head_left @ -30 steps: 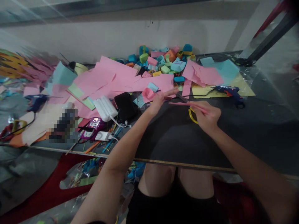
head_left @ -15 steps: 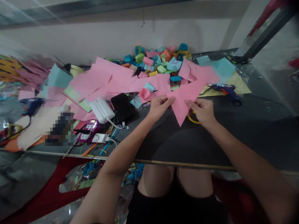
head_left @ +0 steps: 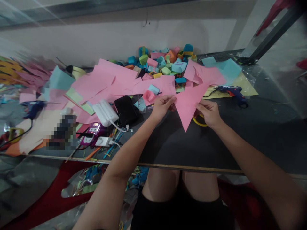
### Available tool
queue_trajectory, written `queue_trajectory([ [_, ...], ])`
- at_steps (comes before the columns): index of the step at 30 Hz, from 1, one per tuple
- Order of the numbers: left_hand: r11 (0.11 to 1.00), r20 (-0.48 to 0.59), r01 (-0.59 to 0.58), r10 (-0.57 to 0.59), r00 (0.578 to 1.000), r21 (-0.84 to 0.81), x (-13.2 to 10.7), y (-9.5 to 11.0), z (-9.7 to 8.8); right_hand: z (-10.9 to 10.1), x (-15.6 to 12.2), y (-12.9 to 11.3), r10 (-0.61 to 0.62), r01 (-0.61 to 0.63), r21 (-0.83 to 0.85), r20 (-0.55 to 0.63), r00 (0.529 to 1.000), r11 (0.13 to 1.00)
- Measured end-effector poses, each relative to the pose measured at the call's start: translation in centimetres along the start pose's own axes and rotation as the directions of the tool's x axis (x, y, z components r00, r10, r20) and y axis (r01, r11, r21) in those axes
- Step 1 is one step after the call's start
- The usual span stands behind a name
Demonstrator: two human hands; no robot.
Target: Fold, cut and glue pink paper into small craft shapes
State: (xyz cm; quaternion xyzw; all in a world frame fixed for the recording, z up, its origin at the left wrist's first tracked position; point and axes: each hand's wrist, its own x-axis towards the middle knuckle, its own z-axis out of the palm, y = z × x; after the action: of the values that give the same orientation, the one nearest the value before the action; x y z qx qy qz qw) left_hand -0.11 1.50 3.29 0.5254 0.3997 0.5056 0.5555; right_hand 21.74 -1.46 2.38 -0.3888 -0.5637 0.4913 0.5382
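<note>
A triangular pink sheet of paper (head_left: 187,105) hangs above the dark tabletop, one corner pointing down toward me. My left hand (head_left: 164,107) pinches its left edge between thumb and fingers. On the opposite edge, my right hand (head_left: 208,111) grips the paper the same way. Partly covered by the right hand, a yellow ring-shaped thing (head_left: 200,123), perhaps a scissors handle or tape roll, lies on the table. Just beyond the left hand is a small curled pink paper piece (head_left: 149,96).
Folded coloured paper pieces (head_left: 165,65) are heaped against the wall. A blue glue gun (head_left: 231,91) lies at the right on yellow paper. Large pink sheets (head_left: 107,80), a black pouch-like item (head_left: 126,110), a white power bank (head_left: 105,112) and a purple device (head_left: 92,134) cover the left side.
Both hands have shifted slightly outward toward the paper's edges, with the thumbs no longer lying as far over its face. The paper stays held in nearly the same place.
</note>
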Motion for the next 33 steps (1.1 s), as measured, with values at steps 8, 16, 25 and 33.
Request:
queue_trajectory([
  [8, 0.999, -0.040, 0.028, -0.029, 0.999, -0.037, -0.1, -0.2, 0.1, 0.4, -0.3, -1.0, -0.063, 0.064, -0.083, 0.019, 0.998, 0.994],
  [16, 0.972, 0.037, 0.162, -0.158, 0.987, -0.172, -0.3, -1.5, 1.1, 0.9, -0.7, -0.7, -0.238, 0.168, -0.379, -0.146, 0.960, 0.910],
  [25, 0.980, 0.279, 0.171, -0.137, 0.950, -0.101, -1.5, -1.3, 3.0, -0.2, -0.8, -0.4, -0.535, 0.289, -0.683, -0.176, 0.827, 0.671],
  [33, 0.954, 0.328, 0.264, -0.206, 0.922, -0.144, -1.4, -1.3, 2.5, -0.7, -0.6, 0.1, -0.571, 0.310, -0.848, 0.011, 0.821, 0.430],
])
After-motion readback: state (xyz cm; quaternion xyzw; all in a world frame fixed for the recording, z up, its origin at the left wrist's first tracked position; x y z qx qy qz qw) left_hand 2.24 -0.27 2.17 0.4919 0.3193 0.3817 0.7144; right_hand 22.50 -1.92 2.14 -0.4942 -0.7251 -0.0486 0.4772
